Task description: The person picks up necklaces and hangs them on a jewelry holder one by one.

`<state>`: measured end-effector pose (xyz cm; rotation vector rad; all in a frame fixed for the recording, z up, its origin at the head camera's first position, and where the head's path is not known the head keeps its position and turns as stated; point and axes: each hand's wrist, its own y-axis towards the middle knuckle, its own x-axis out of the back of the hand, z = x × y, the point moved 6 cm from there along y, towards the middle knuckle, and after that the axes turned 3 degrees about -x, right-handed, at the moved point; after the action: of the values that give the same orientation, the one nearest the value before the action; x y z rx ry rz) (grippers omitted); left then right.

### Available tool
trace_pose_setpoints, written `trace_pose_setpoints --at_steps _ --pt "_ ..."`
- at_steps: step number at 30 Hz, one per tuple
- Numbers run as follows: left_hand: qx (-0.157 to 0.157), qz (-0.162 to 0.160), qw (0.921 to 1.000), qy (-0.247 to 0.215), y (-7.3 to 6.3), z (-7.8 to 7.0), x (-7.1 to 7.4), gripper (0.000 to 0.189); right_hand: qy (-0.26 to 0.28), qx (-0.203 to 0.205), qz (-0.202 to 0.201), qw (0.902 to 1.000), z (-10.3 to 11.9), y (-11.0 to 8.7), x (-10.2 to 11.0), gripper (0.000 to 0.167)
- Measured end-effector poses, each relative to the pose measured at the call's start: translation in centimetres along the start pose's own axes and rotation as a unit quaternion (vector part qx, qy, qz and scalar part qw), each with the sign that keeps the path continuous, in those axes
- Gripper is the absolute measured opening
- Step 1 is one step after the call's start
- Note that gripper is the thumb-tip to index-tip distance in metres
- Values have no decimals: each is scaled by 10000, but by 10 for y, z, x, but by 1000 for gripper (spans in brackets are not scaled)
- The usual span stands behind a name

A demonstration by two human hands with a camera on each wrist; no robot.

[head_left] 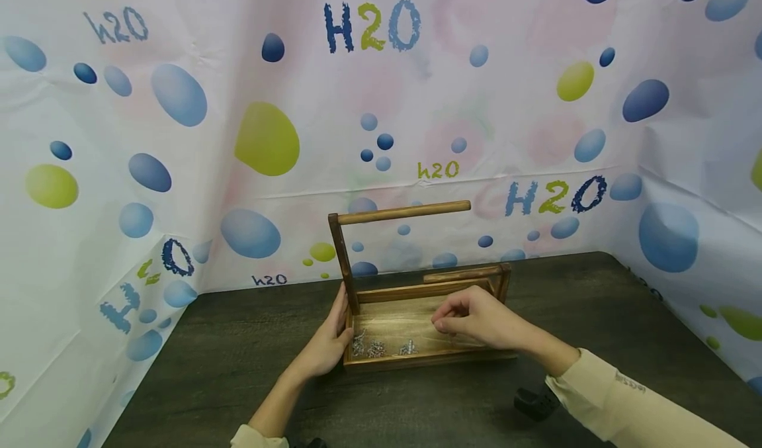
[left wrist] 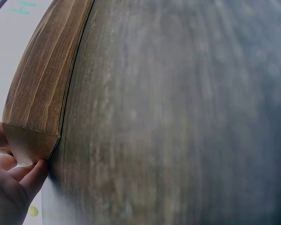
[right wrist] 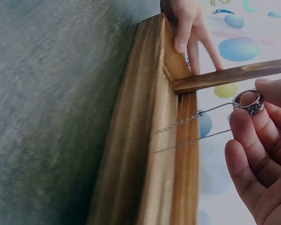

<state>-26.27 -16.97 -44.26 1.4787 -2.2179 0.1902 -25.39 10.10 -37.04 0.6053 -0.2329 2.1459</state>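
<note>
A wooden jewelry stand (head_left: 405, 360) has a shallow tray, a tall left post with a long bar, and a lower right post with a shorter bar. My left hand (head_left: 324, 345) grips its left end; in the right wrist view the thumb lies inside the end wall, fingers outside. Over the tray's right half, my right hand (head_left: 476, 319) pinches a silvery patterned ring (right wrist: 255, 107) between thumb and fingers. From that hand hang a thin chain (right wrist: 180, 123) and a fine strand (right wrist: 192, 141); whether they join the ring is unclear. Small silvery chain heaps (head_left: 376, 349) lie in the tray's left part.
The stand sits on a dark wood-grain table (head_left: 250, 342). Behind and beside it hangs a white curtain (head_left: 333, 104) with blue and green drops and H2O lettering. The long bar (head_left: 405, 212) runs above the tray. A dark strapped object (head_left: 536, 403) shows by the right cuff.
</note>
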Motion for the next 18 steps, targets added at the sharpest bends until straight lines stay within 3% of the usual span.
trace_pose_setpoints --at_steps 18 --pt "87 -15 10000 -20 1 1 0 88 -378 424 -1 9984 45 16 9 13"
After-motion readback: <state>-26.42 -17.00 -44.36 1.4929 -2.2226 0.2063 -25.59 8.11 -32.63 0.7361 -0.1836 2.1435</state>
